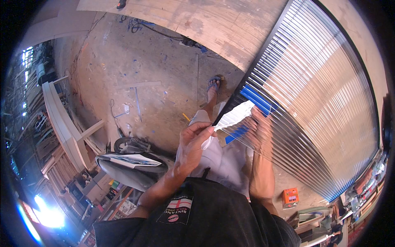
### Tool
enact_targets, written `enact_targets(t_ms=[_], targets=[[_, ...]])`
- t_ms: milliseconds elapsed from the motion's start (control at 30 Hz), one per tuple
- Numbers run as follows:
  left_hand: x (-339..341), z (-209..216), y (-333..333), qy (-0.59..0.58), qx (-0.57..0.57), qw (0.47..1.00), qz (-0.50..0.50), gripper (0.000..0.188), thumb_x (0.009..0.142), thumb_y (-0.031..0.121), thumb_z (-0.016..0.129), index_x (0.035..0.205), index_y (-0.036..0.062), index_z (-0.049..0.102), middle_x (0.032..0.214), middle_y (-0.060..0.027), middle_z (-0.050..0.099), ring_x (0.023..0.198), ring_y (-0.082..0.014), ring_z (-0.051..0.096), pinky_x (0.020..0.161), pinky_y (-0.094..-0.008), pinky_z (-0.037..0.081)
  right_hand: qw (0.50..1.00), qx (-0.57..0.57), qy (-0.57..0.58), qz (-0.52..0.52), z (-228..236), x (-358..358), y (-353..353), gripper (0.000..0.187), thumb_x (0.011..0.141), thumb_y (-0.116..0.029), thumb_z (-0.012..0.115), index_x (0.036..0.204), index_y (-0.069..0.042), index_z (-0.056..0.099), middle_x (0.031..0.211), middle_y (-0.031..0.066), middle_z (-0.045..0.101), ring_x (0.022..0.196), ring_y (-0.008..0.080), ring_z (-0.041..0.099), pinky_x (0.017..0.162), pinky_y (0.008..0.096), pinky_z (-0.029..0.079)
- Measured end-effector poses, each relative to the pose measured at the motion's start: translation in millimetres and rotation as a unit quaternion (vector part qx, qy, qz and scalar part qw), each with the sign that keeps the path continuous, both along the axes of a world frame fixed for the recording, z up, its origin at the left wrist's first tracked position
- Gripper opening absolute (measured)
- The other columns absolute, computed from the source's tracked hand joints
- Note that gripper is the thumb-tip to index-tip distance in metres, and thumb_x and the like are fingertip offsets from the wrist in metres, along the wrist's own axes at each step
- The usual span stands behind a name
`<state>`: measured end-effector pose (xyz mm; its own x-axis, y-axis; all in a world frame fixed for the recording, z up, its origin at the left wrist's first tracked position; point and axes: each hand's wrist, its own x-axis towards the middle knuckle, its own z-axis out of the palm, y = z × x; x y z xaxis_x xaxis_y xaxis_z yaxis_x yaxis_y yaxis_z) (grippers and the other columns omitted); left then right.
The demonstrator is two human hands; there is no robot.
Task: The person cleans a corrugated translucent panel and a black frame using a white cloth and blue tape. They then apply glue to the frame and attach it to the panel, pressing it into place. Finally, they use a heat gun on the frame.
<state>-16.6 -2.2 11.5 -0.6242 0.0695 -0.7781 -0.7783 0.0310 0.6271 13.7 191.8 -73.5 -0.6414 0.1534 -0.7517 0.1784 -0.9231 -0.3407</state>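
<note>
A crumpled strip of white cloth or paper [236, 115] is stretched over the near-left corner of a ribbed, see-through panel with a black frame [263, 49]. My left hand [194, 138] is closed, pinching the strip's near end between thumb and fingers at the frame's corner. At the strip's far end is my right hand [261, 129], blurred by motion with fingers bent; whether it grips the strip is unclear. Blue tape [256, 100] lies across the panel just beyond the strip. Another blue piece [236, 134] shows between my hands.
Under the panel is a large wooden board [197, 20]. A motorbike seat [131, 166] with papers on it stands at my left. Long pale wooden pieces [61, 119] lean farther left. An orange box [290, 198] sits at lower right. Tape scraps and cables litter the floor.
</note>
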Motion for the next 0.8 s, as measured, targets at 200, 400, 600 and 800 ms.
enact_targets(t_ms=[200,400,600,800], targets=[[-3,-2,-2,0.021,-0.025,0.999,-0.033,0.02,0.092,0.016,0.068,0.101,-0.0016,0.069,0.085,-0.0067,0.071,0.078,-0.0103,0.064,0.073,-0.0253,0.049,0.996,-0.029,0.083,0.005,-9,4,-1,0.018,0.085,0.0,0.072,0.098,-0.006,0.062,0.077,-0.0011,0.059,0.055,0.0042,0.049,0.046,0.0215,0.041],[-1,-2,-2,0.018,-0.002,1.0,-0.015,0.019,0.091,0.015,0.07,0.101,-0.0009,0.07,0.085,-0.004,0.07,0.076,-0.008,0.061,0.071,-0.0226,0.047,0.999,0.028,0.019,0.018,-12,18,8,0.023,0.085,0.0,0.072,0.102,-0.008,0.06,0.078,-0.0027,0.057,0.057,0.0038,0.05,0.048,0.0199,0.041],[-5,0,-5,0.037,-0.033,0.996,-0.068,0.017,0.089,0.011,0.073,0.102,-0.0014,0.072,0.084,0.0016,0.066,0.075,-0.0031,0.056,0.067,-0.0184,0.042,0.996,0.055,0.005,0.067,-9,10,6,0.022,0.085,-0.003,0.074,0.103,-0.007,0.061,0.077,-0.0035,0.058,0.056,0.0037,0.048,0.048,0.0189,0.037],[-7,4,-3,0.087,-0.066,0.988,-0.108,0.018,0.087,0.009,0.076,0.1,-0.0038,0.072,0.087,-0.0015,0.069,0.078,-0.0056,0.06,0.068,-0.0211,0.046,0.995,0.083,0.014,0.05,-7,-3,-4,0.011,0.093,-0.007,0.067,0.09,-0.01,0.057,0.065,-0.0052,0.05,0.049,0.0035,0.041,0.046,0.0211,0.034]])
